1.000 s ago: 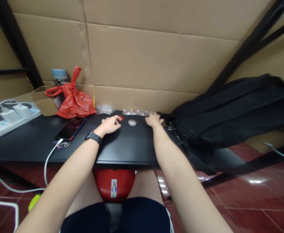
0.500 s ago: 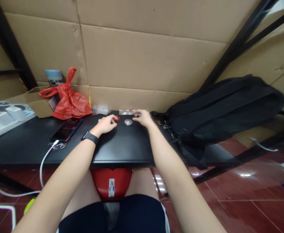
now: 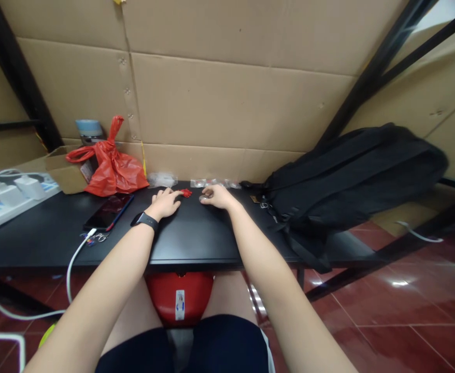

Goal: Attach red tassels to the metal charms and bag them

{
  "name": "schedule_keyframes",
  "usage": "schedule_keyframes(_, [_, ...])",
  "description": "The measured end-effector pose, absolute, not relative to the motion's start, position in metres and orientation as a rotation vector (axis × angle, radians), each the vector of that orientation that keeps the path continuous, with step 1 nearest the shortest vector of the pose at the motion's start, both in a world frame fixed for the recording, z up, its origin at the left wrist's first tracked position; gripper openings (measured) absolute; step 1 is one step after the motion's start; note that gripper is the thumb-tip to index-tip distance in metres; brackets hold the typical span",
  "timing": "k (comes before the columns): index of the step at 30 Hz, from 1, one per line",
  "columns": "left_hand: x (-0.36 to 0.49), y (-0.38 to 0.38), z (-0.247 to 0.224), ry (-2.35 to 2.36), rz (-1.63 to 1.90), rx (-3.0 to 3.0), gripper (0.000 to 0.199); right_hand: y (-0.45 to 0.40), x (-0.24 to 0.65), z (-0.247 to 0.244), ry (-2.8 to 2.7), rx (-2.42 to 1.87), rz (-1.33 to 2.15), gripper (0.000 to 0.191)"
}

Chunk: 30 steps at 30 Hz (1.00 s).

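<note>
My left hand (image 3: 165,203), with a dark watch on its wrist, lies on the black table with its fingers apart. Its index fingertip reaches the small bundle of red cord (image 3: 186,193). My right hand (image 3: 218,197) has its thumb and fingers closed on a small round clear-and-silver disc (image 3: 203,198) at the table top, partly covered by the fingers. Just behind the hands, along the cardboard wall, are small clear packets (image 3: 198,183) with reddish bits inside, and a crumpled clear plastic bag (image 3: 162,180).
To the left are a tied red plastic bag (image 3: 116,168), a cardboard box (image 3: 66,173), a phone (image 3: 109,211) on a white charging cable, and a power strip (image 3: 21,202). A black backpack (image 3: 352,181) takes up the right side. A red stool (image 3: 180,298) shows between my legs.
My right hand has moved left and nearer from the packets and closed on the round disc. The left hand has shifted slightly left, uncovering more of the red cord.
</note>
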<state>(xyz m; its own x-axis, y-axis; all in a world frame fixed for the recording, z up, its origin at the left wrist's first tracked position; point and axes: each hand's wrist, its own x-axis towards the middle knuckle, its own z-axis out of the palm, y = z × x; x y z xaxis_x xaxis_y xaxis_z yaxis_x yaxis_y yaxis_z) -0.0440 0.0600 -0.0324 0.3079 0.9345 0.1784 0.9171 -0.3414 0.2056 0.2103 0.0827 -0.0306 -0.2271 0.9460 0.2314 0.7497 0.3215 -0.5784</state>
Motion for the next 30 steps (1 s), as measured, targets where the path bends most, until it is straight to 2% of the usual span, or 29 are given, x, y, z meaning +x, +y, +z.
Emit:
schedule_keyframes(7, [-0.035,0.062,-0.04,1.733,0.492,2.571,0.043,0.084,0.206,-0.029,-1.96,-1.399,0.45,0.034])
schedule_keyframes(15, [-0.038,0.057,-0.033,1.724,0.601,2.566,0.02,0.078,0.201,-0.025,-1.951,-1.302,0.45,0.03])
schedule_keyframes(24, [-0.036,0.055,-0.026,1.772,0.555,2.501,0.019,0.079,0.196,-0.028,-1.987,-1.186,0.5,0.041])
schedule_keyframes(30, [-0.038,0.056,-0.022,1.597,0.843,2.273,0.021,0.073,0.187,-0.024,-2.022,-1.017,0.621,0.044])
